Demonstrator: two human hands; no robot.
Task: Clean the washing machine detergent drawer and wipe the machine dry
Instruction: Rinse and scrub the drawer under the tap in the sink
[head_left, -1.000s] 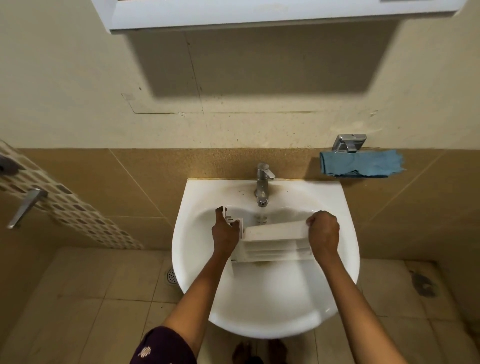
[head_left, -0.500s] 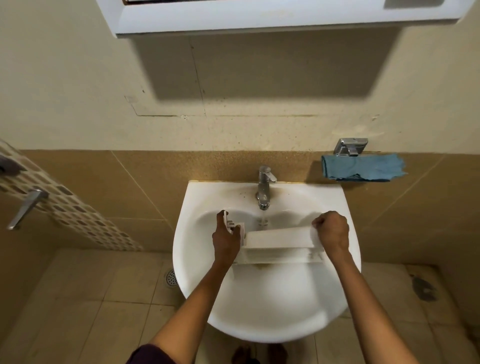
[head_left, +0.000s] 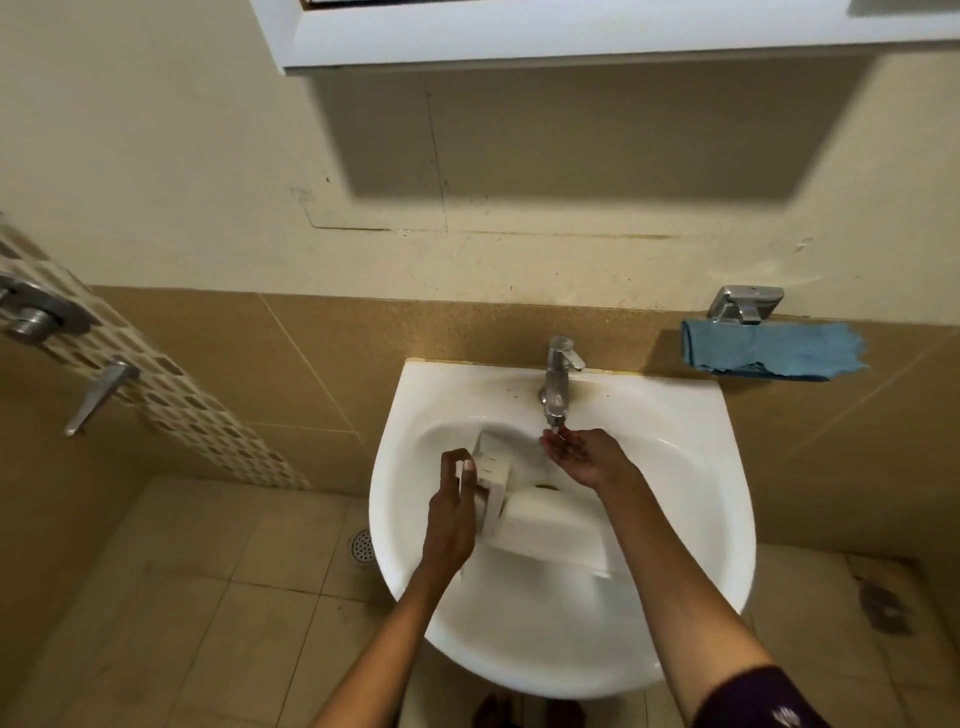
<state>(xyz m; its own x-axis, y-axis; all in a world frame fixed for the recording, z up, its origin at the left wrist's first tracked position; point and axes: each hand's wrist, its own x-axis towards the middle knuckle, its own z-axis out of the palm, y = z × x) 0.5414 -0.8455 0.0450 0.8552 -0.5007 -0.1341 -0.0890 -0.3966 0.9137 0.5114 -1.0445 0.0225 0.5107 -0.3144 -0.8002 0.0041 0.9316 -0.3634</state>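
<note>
The white detergent drawer (head_left: 545, 530) lies in the white sink (head_left: 691, 519), its front panel to the left. My left hand (head_left: 454, 499) grips that front panel with thumb and fingers curled round it. My right hand (head_left: 579, 454) is off the drawer, palm up and loosely cupped under the spout of the chrome tap (head_left: 558, 376). A thin stream of water falls onto its fingers. The right arm crosses over the drawer's right end and hides it.
A blue cloth (head_left: 769, 351) hangs on a chrome holder (head_left: 745, 304) on the wall right of the sink. A white cabinet (head_left: 571, 31) juts out overhead. A floor drain (head_left: 362, 544) sits left of the sink, and a chrome lever (head_left: 98, 397) at far left.
My right hand has let go of the drawer's right end and moved up under the tap. The drawer has dropped lower in the basin, held by my left hand alone.
</note>
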